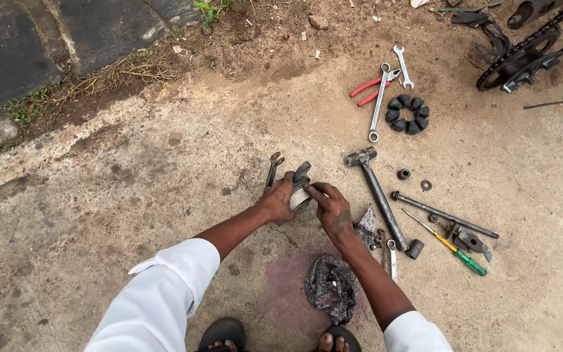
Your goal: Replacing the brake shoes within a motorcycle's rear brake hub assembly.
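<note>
Two hands, left [276, 201] and right [331, 207], fingers clamped on one grey metal part [300, 191].

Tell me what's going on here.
A person crouches over a concrete floor and grips a small metal part in both hands, left hand and right hand. A hammer, a green screwdriver, a rod, spanners, red pliers and a ring of rubber blocks lie to the right. A rag lies by the feet.
</note>
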